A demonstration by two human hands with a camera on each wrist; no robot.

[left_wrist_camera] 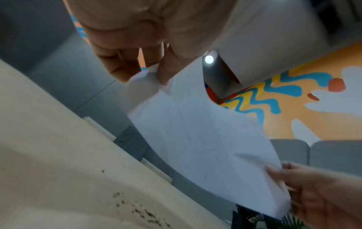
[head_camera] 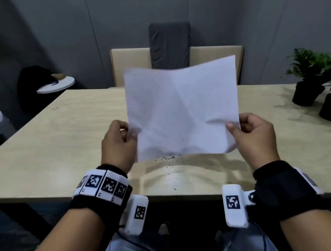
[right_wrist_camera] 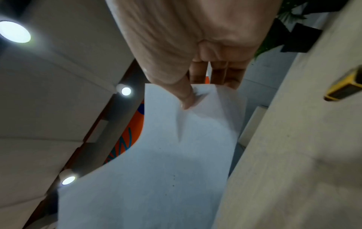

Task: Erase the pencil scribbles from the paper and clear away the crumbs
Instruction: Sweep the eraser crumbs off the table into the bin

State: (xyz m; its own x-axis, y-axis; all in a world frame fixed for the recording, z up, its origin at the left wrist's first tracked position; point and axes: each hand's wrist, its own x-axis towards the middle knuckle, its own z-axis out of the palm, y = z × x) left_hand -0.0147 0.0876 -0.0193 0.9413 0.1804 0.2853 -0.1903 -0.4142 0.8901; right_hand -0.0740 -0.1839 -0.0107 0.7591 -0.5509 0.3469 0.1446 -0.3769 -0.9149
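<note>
A white sheet of paper (head_camera: 181, 111) is held up off the table, tilted with its far edge raised. My left hand (head_camera: 119, 142) pinches its left edge and my right hand (head_camera: 251, 130) pinches its right edge. No scribbles show on the sheet, only a few dark specks. Dark eraser crumbs (head_camera: 168, 160) lie scattered on the table below the paper's near edge. In the left wrist view the paper (left_wrist_camera: 205, 147) hangs from my left hand (left_wrist_camera: 149, 72) above the crumbs (left_wrist_camera: 145, 213). In the right wrist view my thumb (right_wrist_camera: 186, 100) presses the paper (right_wrist_camera: 156, 170).
The light wooden table (head_camera: 50, 147) has its near edge just in front of me. Two potted plants (head_camera: 319, 80) stand at the right. A chair (head_camera: 170, 45) stands behind the table. A yellow and black object (right_wrist_camera: 344, 88) lies on the table to my right.
</note>
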